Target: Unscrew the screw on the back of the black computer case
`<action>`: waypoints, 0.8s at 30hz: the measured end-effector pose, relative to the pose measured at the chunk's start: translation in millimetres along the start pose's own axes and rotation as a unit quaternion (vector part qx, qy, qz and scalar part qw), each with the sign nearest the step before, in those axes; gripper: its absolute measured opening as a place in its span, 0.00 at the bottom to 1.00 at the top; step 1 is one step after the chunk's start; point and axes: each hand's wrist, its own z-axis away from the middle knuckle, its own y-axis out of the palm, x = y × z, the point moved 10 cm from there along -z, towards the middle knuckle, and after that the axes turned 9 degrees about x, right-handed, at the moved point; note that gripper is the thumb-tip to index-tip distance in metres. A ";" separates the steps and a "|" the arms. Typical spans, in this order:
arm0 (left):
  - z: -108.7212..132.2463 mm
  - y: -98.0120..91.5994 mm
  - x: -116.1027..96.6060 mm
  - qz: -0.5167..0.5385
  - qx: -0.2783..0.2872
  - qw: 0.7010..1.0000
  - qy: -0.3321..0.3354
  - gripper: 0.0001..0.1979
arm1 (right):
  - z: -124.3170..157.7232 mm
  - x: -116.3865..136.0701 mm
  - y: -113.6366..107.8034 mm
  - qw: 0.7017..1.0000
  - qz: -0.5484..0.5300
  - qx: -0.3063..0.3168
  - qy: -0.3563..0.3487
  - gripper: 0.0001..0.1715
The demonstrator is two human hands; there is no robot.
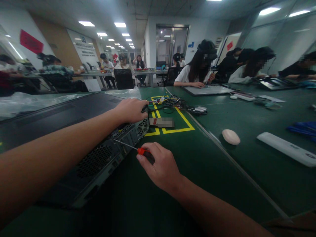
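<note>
A black desktop computer case [74, 110] lies on its side at the left, its rear panel with vents, ports and a round fan grille facing me. My left hand [132, 110] grips the case at its far right corner, fingers bent over the edge and thumb toward the rear panel. Between the fingers and thumb of my right hand [163, 168] is a screwdriver [142, 150] with a red and black handle. Its thin shaft points left, and the tip meets the rear panel near the slot covers. Whether a screw sits under the tip is too small to tell.
Tangled cables [172, 102] lie behind the case within yellow tape marks [186, 126] on the green table [209, 184]. Rightward are a pale oval mouse [231, 136] and a long white device [287, 148]. Clear plastic wrap [14, 103] is at the left. Other people sit across the table.
</note>
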 end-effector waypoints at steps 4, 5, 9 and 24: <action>-1.2 0.6 1.9 0.012 -0.003 1.000 -0.002 0.34 | -0.2 0.8 -0.6 1.000 0.006 0.001 0.002 0.11; -1.3 0.8 2.0 0.015 -0.003 1.000 -0.002 0.34 | -0.4 0.8 0.0 1.000 0.010 0.004 0.004 0.11; -0.7 0.4 1.0 0.009 -0.005 1.000 0.001 0.34 | -0.9 -0.9 3.1 1.000 0.018 0.014 0.013 0.14; 1.2 -1.2 -0.2 0.008 -0.002 1.000 -0.002 0.33 | -1.3 -4.9 7.3 1.000 -0.006 0.018 0.002 0.07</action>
